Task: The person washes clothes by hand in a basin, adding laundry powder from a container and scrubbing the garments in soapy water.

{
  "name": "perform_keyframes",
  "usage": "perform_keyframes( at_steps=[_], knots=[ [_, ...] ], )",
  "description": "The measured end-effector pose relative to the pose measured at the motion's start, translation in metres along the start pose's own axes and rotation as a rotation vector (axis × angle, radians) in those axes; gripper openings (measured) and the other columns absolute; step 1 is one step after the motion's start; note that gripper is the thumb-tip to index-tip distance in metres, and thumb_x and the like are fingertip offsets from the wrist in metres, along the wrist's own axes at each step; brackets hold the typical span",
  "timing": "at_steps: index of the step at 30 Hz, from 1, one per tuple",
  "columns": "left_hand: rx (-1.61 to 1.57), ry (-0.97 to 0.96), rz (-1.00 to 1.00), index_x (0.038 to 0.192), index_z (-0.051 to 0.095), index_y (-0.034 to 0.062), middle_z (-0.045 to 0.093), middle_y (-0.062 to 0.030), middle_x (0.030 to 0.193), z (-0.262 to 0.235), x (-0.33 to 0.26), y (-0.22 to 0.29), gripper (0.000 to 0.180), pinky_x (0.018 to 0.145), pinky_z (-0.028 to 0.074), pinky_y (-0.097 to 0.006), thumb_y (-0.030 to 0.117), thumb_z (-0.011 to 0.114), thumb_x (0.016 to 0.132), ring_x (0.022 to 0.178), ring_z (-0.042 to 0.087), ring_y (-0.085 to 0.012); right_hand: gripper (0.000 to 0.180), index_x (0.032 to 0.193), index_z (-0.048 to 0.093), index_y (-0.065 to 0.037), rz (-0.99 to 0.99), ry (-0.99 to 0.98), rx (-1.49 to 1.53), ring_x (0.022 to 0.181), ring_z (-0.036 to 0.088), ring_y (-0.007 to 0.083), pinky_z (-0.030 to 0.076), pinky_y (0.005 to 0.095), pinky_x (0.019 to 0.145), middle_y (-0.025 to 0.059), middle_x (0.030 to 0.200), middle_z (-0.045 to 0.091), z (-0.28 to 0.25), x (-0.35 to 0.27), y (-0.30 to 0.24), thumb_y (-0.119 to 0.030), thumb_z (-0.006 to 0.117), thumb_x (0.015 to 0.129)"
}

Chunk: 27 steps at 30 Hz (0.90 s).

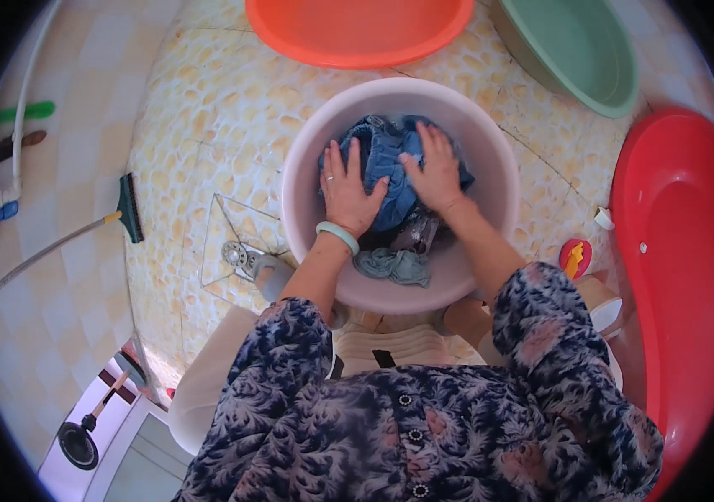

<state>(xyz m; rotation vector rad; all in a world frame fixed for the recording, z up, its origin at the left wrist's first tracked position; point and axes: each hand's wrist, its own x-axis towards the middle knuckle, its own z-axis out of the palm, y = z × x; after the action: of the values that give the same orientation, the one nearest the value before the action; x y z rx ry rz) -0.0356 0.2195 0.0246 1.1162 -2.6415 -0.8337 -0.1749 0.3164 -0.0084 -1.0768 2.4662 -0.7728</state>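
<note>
Inside a pale pink basin [297, 167] lies a bunched blue denim garment [390, 159]. My left hand [349, 194], with a ring and a pale green bangle [339, 236] on the wrist, rests on the left of the denim, fingers spread. On its right part lies my right hand [436, 176], also with fingers apart. Both palms press flat against the cloth, and neither hand grips it. Closer to me in the basin are a dark, shiny wet-looking cloth [418, 232] and a crumpled grey-green cloth [393, 266].
Beyond the basin stand an orange basin [357, 57] and a green basin [616, 92]. A long red tub [683, 276] runs along the right. On the left, a floor squeegee [129, 207] leans near the wall; a metal floor drain [236, 254] lies beside my foot.
</note>
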Motion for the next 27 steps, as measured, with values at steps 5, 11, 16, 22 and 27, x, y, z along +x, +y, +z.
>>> perform_keyframes(
  at_steps=[5,11,16,22,27],
  knots=[
    [0.126,-0.314,0.016,0.127,0.034,-0.0017,0.026,-0.0296,0.133,0.026,-0.010,-0.006,0.060,0.100,0.026,-0.048,0.026,0.055,0.078,0.121,0.028,-0.0433,0.050,0.124,0.043,-0.010,-0.106,-0.194,-0.140,0.113,0.040,0.0332,0.036,0.0498,0.089,0.0142,0.116,0.046,0.009,0.001,-0.006,-0.029,0.056,0.079],
    [0.223,-0.371,0.049,0.112,0.044,-0.0016,0.042,-0.0245,0.111,0.038,0.030,-0.019,0.039,0.088,0.038,-0.047,0.019,0.053,0.079,0.105,0.043,-0.0408,0.023,0.096,0.052,-0.007,-0.232,-0.204,-0.171,0.092,0.053,0.0331,0.046,0.0421,0.074,0.0144,0.097,0.055,0.019,0.042,0.006,-0.022,0.055,0.080],
    [0.223,-0.393,0.003,0.108,0.045,0.0009,0.044,-0.0206,0.105,0.036,0.055,-0.019,0.033,0.081,0.044,-0.045,0.018,0.052,0.080,0.097,0.049,-0.0384,0.026,0.096,0.056,-0.006,0.149,-0.278,-0.177,0.083,0.059,0.0361,0.046,0.0467,0.074,0.0181,0.087,0.062,0.020,0.063,-0.008,-0.026,0.048,0.082],
    [-0.090,-0.165,0.007,0.098,0.055,0.0012,0.053,-0.0192,0.088,0.029,0.061,-0.018,0.025,0.075,0.045,-0.041,0.017,0.056,0.078,0.084,0.055,-0.0346,0.033,0.096,0.061,-0.004,0.283,-0.117,0.094,0.083,0.059,0.0350,0.046,0.0430,0.075,0.0188,0.087,0.062,0.026,0.067,0.013,-0.032,0.052,0.081],
    [-0.313,-0.024,-0.095,0.092,0.056,-0.0005,0.053,-0.0184,0.089,0.002,0.022,0.000,0.023,0.074,0.041,-0.042,0.013,0.060,0.075,0.084,0.051,-0.0365,0.028,0.089,0.062,-0.002,0.486,-0.010,0.562,0.076,0.057,0.0304,0.044,0.0398,0.071,0.0139,0.081,0.062,-0.032,0.038,0.010,-0.028,0.061,0.078]
  ],
)
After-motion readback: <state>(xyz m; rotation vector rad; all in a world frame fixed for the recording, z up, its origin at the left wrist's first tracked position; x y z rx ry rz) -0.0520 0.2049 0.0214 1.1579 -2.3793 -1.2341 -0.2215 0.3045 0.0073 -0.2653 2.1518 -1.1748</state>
